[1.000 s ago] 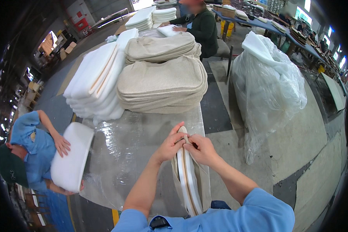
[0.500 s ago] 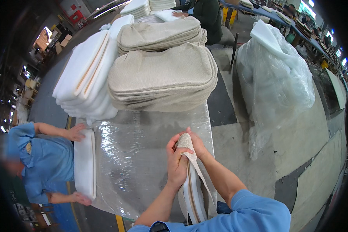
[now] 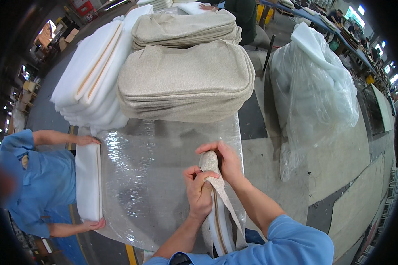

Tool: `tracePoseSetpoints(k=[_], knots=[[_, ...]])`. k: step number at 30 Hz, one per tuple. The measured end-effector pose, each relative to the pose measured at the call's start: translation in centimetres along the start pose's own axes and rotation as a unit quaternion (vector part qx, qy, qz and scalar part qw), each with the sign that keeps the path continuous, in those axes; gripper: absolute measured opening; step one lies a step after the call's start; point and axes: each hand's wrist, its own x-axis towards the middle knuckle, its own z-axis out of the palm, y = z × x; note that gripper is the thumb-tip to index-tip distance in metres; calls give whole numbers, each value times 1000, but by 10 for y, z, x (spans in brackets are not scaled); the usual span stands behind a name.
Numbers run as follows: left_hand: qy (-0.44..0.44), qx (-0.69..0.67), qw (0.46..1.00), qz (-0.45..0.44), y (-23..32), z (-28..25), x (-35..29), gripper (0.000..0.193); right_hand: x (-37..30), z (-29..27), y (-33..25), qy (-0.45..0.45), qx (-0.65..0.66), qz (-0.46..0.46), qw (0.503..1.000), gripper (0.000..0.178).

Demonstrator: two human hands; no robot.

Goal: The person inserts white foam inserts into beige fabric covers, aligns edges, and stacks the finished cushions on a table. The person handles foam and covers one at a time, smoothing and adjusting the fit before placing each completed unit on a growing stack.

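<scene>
The worker by me wears a light blue shirt [image 3: 247, 256], its short, loose right sleeve [image 3: 292, 240] bunching toward five o'clock. Something black [image 3: 180, 259] shows at the front near six; left grip [image 3: 200, 194] and right grip [image 3: 229, 163] are bare.

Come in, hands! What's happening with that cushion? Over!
Left hand grips beige cover; right hand cupped at its far end. White cushion partly covered. Co-worker at left, holding another white pad.
</scene>
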Motion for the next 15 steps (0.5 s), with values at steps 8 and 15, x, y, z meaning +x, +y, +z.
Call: tracePoseSetpoints(k=[8,15], knots=[[0,-20,999,40,7,0,0,26,11,-28,63,-56,-25,96,993,72],[26,-27,999,28,-1,-10,-9,22,0,-4,37,-65,-94,-46,992,70]])
